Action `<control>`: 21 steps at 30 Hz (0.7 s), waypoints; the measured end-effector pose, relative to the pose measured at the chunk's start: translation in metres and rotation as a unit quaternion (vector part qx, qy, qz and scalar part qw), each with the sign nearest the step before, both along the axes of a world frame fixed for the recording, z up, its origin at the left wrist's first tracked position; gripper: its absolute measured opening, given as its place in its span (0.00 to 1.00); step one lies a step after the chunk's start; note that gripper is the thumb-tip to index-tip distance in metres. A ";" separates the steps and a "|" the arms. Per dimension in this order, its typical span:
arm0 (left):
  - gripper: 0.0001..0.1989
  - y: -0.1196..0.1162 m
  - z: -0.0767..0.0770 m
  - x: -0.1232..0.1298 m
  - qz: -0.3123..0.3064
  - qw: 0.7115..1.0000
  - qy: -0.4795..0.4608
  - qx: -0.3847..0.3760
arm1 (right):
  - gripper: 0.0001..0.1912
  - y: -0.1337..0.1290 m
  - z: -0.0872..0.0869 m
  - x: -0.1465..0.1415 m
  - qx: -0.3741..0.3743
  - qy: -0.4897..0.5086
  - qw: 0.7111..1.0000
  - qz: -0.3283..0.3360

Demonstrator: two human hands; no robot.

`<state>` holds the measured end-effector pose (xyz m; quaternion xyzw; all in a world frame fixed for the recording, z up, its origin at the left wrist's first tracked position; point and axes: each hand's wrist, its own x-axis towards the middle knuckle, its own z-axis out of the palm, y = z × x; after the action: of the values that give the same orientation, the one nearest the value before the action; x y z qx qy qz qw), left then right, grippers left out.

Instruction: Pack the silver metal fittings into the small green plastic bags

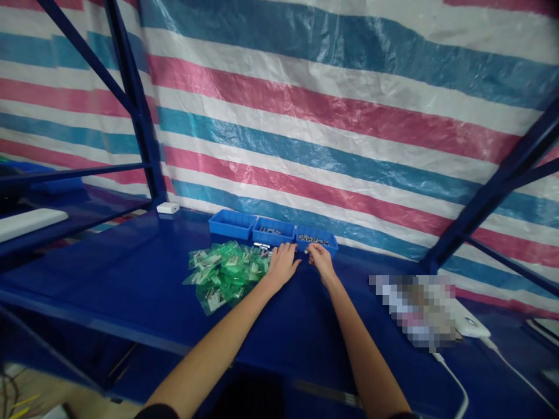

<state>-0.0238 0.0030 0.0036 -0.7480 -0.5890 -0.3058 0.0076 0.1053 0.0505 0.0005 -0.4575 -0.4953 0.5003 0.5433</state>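
My left hand (283, 263) lies palm down with its fingers stretched out, at the right edge of a pile of clear and green plastic bags (231, 270) holding pale strips. Just beyond its fingertips, shiny metal pieces (262, 246) lie on the table in front of the middle blue bin (274, 237). My right hand (321, 261) is closed in a pinch in front of the right blue bin (331, 249). Something tiny and pale shows at its fingertips, too small to name. Small metal parts (312, 239) fill the bottom of that right bin.
A third blue bin (231, 223) stands at the left of the row. Farther left sits a small white box (168, 208). On the right of the blue table (131, 279) are a blurred-out item (417, 311) and a white device (471, 323) with cables. Blue frame posts (146, 134) rise behind.
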 end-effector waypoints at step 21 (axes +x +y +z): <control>0.14 -0.028 0.000 0.036 -0.174 0.977 0.117 -0.027 | 0.20 -0.004 0.014 0.003 0.060 -0.009 0.996 -0.063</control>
<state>0.0120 -0.0255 0.0035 -0.8696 -0.4531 -0.1963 0.0031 0.1079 0.0468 0.0144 -0.4586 -0.4995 0.4304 0.5957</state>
